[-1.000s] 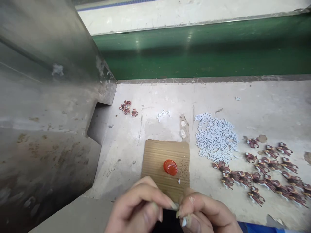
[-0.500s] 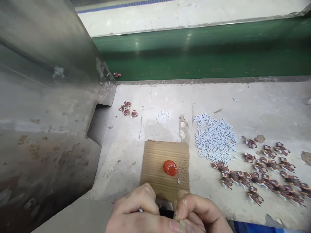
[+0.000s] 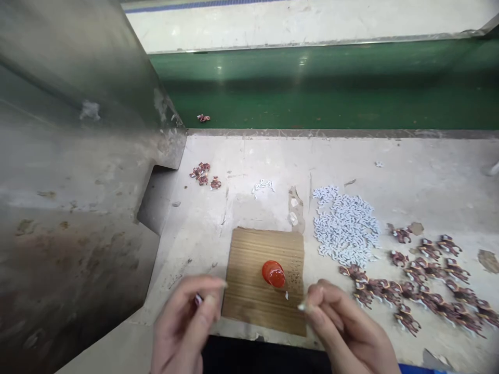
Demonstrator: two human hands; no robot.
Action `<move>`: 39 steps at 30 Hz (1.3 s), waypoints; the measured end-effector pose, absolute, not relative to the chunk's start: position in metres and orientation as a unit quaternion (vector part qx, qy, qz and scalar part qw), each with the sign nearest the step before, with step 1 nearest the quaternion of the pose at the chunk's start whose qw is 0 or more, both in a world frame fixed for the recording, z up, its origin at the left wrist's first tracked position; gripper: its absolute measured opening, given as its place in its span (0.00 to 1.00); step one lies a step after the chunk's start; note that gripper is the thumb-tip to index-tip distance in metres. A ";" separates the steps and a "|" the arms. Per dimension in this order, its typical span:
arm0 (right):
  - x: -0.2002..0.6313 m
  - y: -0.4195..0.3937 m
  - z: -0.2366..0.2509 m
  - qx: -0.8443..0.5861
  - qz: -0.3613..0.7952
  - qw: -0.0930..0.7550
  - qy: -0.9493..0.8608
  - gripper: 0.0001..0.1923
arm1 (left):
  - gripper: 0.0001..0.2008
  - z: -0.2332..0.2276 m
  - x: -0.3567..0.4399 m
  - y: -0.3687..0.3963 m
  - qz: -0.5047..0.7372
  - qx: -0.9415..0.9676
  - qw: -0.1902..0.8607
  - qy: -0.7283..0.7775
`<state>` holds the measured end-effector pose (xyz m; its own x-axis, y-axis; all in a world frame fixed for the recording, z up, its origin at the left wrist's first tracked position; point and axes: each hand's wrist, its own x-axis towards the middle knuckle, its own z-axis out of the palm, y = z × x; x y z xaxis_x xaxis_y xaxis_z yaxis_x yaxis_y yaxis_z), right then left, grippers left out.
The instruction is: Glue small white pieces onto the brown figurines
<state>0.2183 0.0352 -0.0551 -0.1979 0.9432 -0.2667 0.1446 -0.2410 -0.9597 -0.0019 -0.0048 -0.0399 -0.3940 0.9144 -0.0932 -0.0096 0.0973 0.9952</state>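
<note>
My left hand (image 3: 187, 322) is curled left of the cardboard piece (image 3: 249, 306), its thumb and forefinger apart at the tips. A small dark brown-and-white figurine (image 3: 198, 299), mostly hidden, is held inside its fingers. At the cardboard's right edge, my right hand (image 3: 346, 324) pinches a tiny white piece (image 3: 302, 307) between thumb and forefinger. On the cardboard lies a glossy red blob (image 3: 274, 274), with another small white piece (image 3: 287, 295) just below it. Right of the cardboard is a pile of small pale curved pieces (image 3: 345, 223).
Several brown figurines (image 3: 429, 293) lie at the right, and a few more (image 3: 201, 173) at the left. A small group of white pieces (image 3: 263, 187) sits behind the cardboard. A metal panel (image 3: 78, 182) rises on the left; a green belt (image 3: 312, 93) runs along the back.
My hands have moved apart, the left one leftward and the right one right and up. The white piece now shows in my right fingertips. The figurine on the green belt has shifted right.
</note>
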 end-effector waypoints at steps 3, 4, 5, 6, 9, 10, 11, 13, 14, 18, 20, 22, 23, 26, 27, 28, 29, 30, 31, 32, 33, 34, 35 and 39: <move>0.228 0.050 -0.074 -0.507 0.463 0.327 -0.649 0.06 | 0.09 -0.048 -0.022 -0.008 0.476 0.333 0.445 0.681; 0.228 0.052 -0.078 -0.502 0.451 0.323 -0.663 0.05 | 0.09 -0.051 -0.028 -0.009 0.451 0.338 0.447 0.695; 0.228 0.054 -0.082 -0.502 0.444 0.321 -0.669 0.05 | 0.11 -0.054 -0.032 -0.010 0.431 0.342 0.448 0.704; 0.228 0.055 -0.084 -0.501 0.434 0.317 -0.678 0.06 | 0.12 -0.056 -0.035 -0.011 0.419 0.346 0.450 0.709; 0.225 0.055 -0.087 -0.503 0.404 0.307 -0.700 0.06 | 0.08 -0.059 -0.038 -0.009 0.419 0.352 0.450 0.706; 0.224 0.055 -0.087 -0.503 0.396 0.303 -0.706 0.06 | 0.05 -0.058 -0.038 -0.007 0.423 0.357 0.448 0.702; 0.224 0.055 -0.087 -0.503 0.389 0.301 -0.711 0.06 | 0.03 -0.057 -0.038 -0.005 0.426 0.368 0.445 0.696; 0.224 0.056 -0.086 -0.502 0.377 0.295 -0.721 0.06 | 0.04 -0.055 -0.038 -0.001 0.430 0.393 0.438 0.684; 0.224 0.056 -0.086 -0.502 0.372 0.292 -0.724 0.06 | 0.07 -0.054 -0.038 0.001 0.432 0.406 0.434 0.678; 0.224 0.057 -0.085 -0.504 0.356 0.285 -0.733 0.06 | 0.14 -0.052 -0.040 0.003 0.438 0.414 0.426 0.675; 0.224 0.058 -0.085 -0.505 0.350 0.283 -0.736 0.06 | 0.17 -0.051 -0.039 0.003 0.444 0.392 0.438 0.676; 0.223 0.058 -0.085 -0.505 0.346 0.284 -0.738 0.06 | 0.16 -0.051 -0.039 0.003 0.448 0.385 0.445 0.673; 0.223 0.058 -0.085 -0.505 0.345 0.284 -0.739 0.07 | 0.15 -0.050 -0.039 0.004 0.447 0.392 0.442 0.671; 0.223 0.057 -0.085 -0.504 0.342 0.291 -0.738 0.07 | 0.13 -0.049 -0.038 0.006 0.440 0.425 0.422 0.669; 0.224 0.056 -0.084 -0.503 0.341 0.296 -0.737 0.06 | 0.13 -0.049 -0.038 0.007 0.436 0.431 0.418 0.670; 0.225 0.056 -0.084 -0.504 0.340 0.302 -0.735 0.06 | 0.12 -0.049 -0.038 0.007 0.434 0.428 0.421 0.672; 0.227 0.055 -0.083 -0.503 0.337 0.309 -0.733 0.06 | 0.12 -0.049 -0.038 0.006 0.434 0.414 0.432 0.673; 0.230 0.055 -0.083 -0.503 0.335 0.313 -0.733 0.05 | 0.11 -0.049 -0.039 0.005 0.438 0.389 0.451 0.673; 0.232 0.054 -0.083 -0.503 0.333 0.313 -0.733 0.05 | 0.11 -0.050 -0.039 0.003 0.446 0.358 0.473 0.670; 0.235 0.054 -0.083 -0.504 0.331 0.311 -0.735 0.04 | 0.10 -0.051 -0.040 0.001 0.455 0.329 0.494 0.664; 0.238 0.054 -0.082 -0.507 0.329 0.307 -0.735 0.04 | 0.10 -0.052 -0.041 0.000 0.461 0.307 0.512 0.657; 0.240 0.053 -0.082 -0.510 0.329 0.302 -0.735 0.04 | 0.10 -0.052 -0.041 -0.001 0.467 0.298 0.523 0.648; 0.242 0.052 -0.081 -0.512 0.329 0.297 -0.735 0.04 | 0.11 -0.052 -0.042 -0.001 0.472 0.301 0.530 0.637; 0.234 0.041 -0.065 -0.530 0.400 0.323 -0.674 0.04 | 0.17 -0.044 -0.031 0.005 0.515 0.336 0.546 0.569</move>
<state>0.2342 0.0407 -0.0649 -0.2293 0.9733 0.0110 0.4577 0.1178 -0.8813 -0.0311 0.0052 -0.0444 -0.1787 0.9446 -0.2753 -0.1811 0.2435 0.9529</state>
